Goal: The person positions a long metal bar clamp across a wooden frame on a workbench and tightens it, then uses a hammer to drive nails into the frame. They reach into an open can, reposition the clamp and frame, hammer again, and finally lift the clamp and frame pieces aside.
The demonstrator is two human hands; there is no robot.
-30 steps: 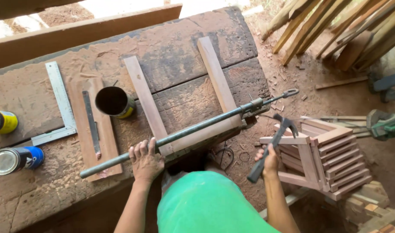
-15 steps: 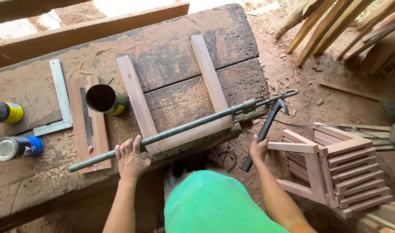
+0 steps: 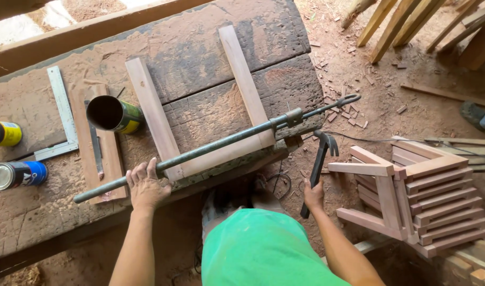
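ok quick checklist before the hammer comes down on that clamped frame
1. Hammer held in right hand, grip near the handle end: ok.
2. Left hand steadying the bar clamp: ok, though fingers sit on the bar beside the joint.
3. Bar clamp lying across the wooden frame: ok; how tight, cannot tell.
4. Frame flat on the workbench: ok.
5. Open can close beside the frame's left rail: not ok.
6. Joints seated square: cannot tell.

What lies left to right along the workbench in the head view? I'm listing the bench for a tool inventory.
Blue can → steel square → open dark tin → left hand → wooden frame → hammer in the right hand → slatted stool.
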